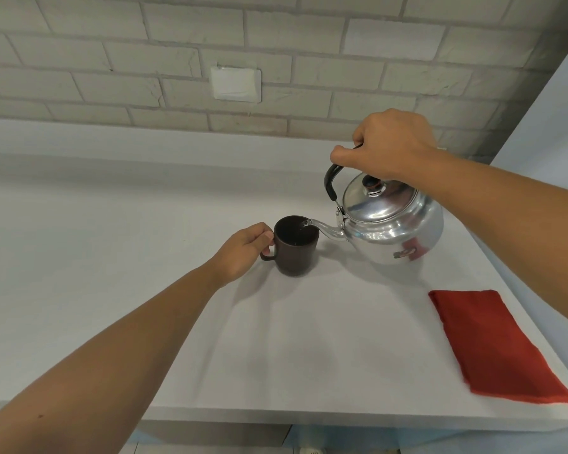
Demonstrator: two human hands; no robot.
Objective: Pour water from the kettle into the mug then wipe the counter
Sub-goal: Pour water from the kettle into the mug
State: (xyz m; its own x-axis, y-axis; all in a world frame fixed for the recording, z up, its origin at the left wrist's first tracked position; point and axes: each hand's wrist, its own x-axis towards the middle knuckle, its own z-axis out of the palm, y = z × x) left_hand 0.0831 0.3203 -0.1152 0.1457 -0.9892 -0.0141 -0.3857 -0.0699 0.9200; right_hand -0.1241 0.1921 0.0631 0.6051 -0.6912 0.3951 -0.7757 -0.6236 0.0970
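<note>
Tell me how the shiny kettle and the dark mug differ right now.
The shiny silver metal kettle is lifted and tilted, spout over the rim; the dark brown mug stands upright on the white counter. The kettle is larger and mirror-bright with a closed lid; the mug is matt and open-topped. The right hand has its grip on the kettle's top handle; the left hand steadies the mug's side handle. Both are held.
</note>
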